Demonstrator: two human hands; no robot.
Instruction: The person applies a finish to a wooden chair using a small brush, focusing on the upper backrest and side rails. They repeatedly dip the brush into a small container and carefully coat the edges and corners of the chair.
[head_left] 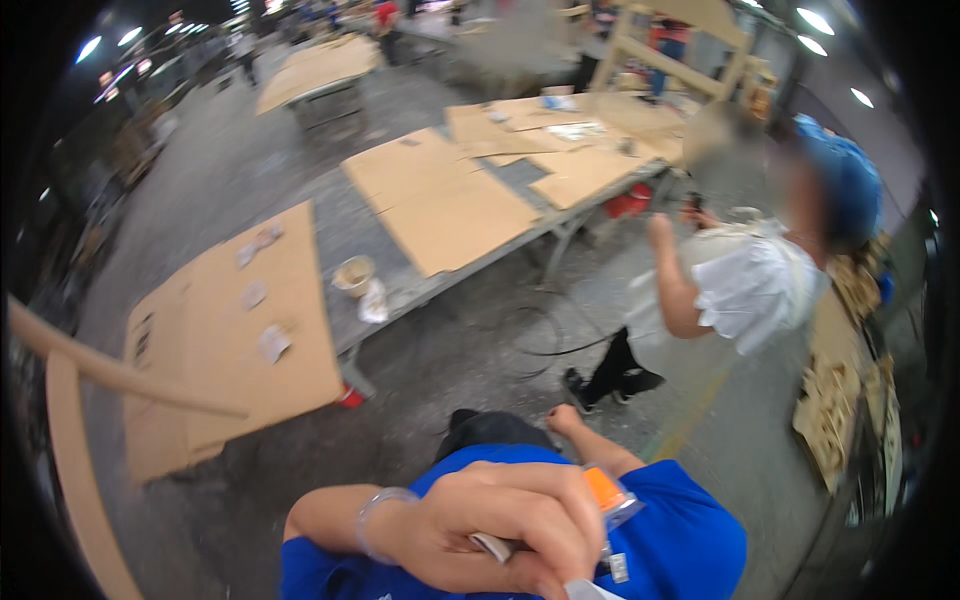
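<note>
My left hand [520,520] is raised close in front of my chest, a clear band round its wrist. Its fingers are curled round a thin, pale grey-white piece [490,546], perhaps folded paper or cloth. The end of a white piece also shows below the fingertips at the lower edge. My right hand [566,419] hangs lower, beyond my blue shirt [690,530], over the grey floor. It is small and blurred, so its fingers cannot be made out. An orange and clear badge [607,490] is on my shirt, beside the left hand.
A long table [400,280] carries cardboard sheets [440,200], a tub [353,275] and a white cloth [373,302]. At the left stands a curved wooden frame [75,450]. A co-worker in white [750,280] stands at the right, near a hose [550,350] on the floor.
</note>
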